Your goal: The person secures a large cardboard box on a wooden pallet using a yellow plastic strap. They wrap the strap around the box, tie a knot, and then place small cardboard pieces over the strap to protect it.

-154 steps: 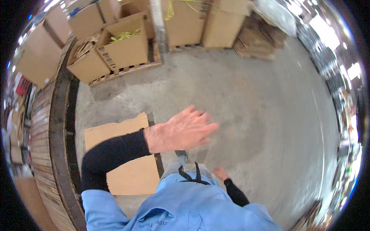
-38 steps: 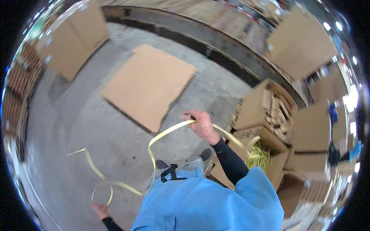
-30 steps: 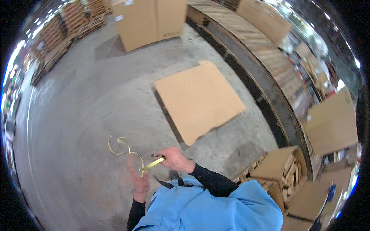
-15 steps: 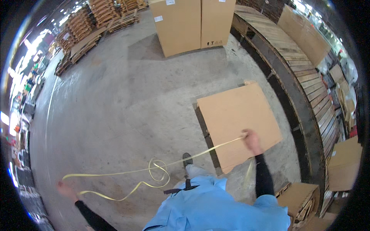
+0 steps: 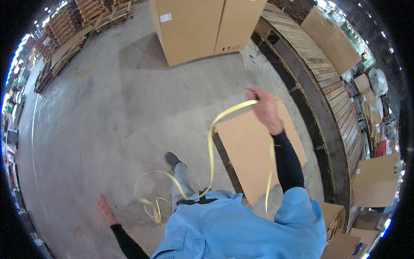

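Note:
Raised ahead over a flat cardboard sheet (image 5: 246,151), my right hand (image 5: 265,111) is closed on a yellow strap (image 5: 211,149). One length of the strap drops from it in a curve toward my waist, and another hangs down beside my right forearm. Loose loops of the strap lie or hang low, to the left of my legs. My left hand (image 5: 105,208) is out at the lower left above the floor, its fingers stretched and slightly blurred. It holds nothing and is apart from the strap.
Tall cardboard boxes (image 5: 194,34) stand ahead. A long wooden-slatted platform (image 5: 325,75) with a dark metal side curves along the right. Stacked wooden pallets (image 5: 64,26) are at the far left, and more cardboard (image 5: 375,181) is at the right. The flat sheet rests on a low dark base.
My left hand has let go of the strap and moved inward. My right hand has risen forward with the strap, whose stretched span now sags. My left foot is farther forward.

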### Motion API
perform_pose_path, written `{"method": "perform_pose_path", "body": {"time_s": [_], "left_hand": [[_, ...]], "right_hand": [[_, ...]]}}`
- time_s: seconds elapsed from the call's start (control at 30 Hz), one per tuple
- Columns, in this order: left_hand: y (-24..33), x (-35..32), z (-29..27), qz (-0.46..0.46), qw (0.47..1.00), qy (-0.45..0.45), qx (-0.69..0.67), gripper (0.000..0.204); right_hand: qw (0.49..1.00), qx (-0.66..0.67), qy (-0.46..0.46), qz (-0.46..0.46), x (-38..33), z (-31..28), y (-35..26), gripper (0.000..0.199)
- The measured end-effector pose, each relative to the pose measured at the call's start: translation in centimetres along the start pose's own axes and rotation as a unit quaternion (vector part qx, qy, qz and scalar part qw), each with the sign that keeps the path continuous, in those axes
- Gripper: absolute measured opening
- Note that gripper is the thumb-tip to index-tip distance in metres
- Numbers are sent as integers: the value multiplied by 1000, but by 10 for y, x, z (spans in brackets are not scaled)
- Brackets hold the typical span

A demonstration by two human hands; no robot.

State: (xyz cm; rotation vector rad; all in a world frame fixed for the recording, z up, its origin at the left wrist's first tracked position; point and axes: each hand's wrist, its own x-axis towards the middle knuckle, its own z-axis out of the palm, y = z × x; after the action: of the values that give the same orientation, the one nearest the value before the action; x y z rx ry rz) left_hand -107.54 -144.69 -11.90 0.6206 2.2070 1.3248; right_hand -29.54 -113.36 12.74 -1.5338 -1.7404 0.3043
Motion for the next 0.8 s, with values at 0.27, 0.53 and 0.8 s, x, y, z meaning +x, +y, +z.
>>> {"method": "perform_pose_path", "body": {"time_s": [0.27,0.53,0.8], "left_hand": [[364,22,312,342,847,-400,-71,39],[369,269,286,133,921,-237,-278,23],[293,516,-2,227,918,224,237,45]], "right_hand": [[963,109,-168,-180,187,256,-231,25],[974,120,-181,-70,308,377,-172,31],[982,-31,-139,122,426,478,27,32]]}}
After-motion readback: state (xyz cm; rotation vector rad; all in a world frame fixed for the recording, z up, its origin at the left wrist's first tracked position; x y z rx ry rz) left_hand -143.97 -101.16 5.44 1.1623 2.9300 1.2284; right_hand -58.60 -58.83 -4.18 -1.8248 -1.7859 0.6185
